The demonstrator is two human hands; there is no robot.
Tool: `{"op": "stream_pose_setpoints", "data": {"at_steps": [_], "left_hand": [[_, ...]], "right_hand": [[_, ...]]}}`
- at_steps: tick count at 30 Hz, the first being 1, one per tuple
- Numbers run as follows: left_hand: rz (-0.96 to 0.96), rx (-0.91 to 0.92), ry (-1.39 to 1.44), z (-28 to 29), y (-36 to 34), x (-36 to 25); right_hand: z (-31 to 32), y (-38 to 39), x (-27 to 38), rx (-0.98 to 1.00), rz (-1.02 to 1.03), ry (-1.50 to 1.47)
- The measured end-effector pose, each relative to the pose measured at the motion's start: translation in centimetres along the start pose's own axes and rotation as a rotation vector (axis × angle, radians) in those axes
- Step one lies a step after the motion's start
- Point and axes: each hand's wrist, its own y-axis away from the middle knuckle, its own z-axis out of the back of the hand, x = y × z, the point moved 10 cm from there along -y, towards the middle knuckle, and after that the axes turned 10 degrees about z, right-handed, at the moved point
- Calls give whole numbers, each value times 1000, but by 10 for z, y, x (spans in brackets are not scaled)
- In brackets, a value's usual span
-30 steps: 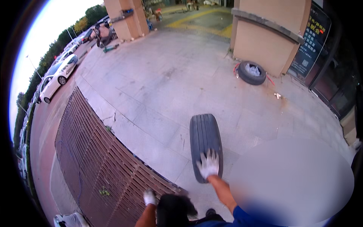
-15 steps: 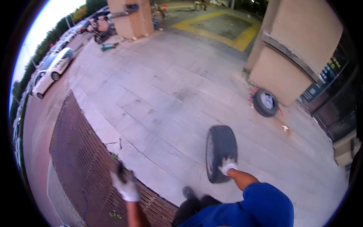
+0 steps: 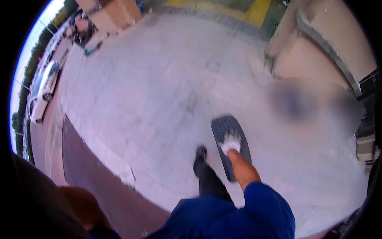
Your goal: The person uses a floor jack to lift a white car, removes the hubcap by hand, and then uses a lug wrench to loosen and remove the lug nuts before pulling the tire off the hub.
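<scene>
My right hand [image 3: 230, 142], in a white glove with grey fingers, rests on the tread of a black tyre [image 3: 237, 162]. Its fingers are spread and do not wrap round the tyre. The tyre stands upright on its tread on the pale paving, just right of my front leg [image 3: 211, 181]. My forearm covers part of its near end. On the left, my bent left arm [image 3: 85, 205] shows at the lower edge behind a dark, blurred shape close by; the left hand itself cannot be made out.
Pale paving [image 3: 159, 99] spreads ahead, with a brown slatted strip [image 3: 99, 179] along its left side. A beige pillar [image 3: 314, 55] rises at the right, above a blurred patch. Another pillar [image 3: 113, 16] stands far left. A white car [image 3: 43, 91] is on the road.
The tyre has turned and now shows mostly its tread, with my right hand still on it. My left hand has left the view, its arm bending up. The view has shifted as I step.
</scene>
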Motion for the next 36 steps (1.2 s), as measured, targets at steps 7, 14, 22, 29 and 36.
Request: {"op": "stream_pose_setpoints", "data": {"at_steps": [7, 14, 22, 29, 36], "left_hand": [[151, 90, 51, -183, -125, 301], [226, 371, 12, -389, -190, 541], [2, 546, 140, -590, -353, 760], [-64, 584, 254, -777, -426, 806], [760, 962, 170, -1061, -220, 1072]], "right_hand": [[194, -168, -99, 67, -236, 68], [374, -478, -107, 129, -252, -72], [375, -592, -168, 151, -550, -111], [352, -674, -145, 125, -678, -381], [545, -1016, -325, -69, -794, -463]]}}
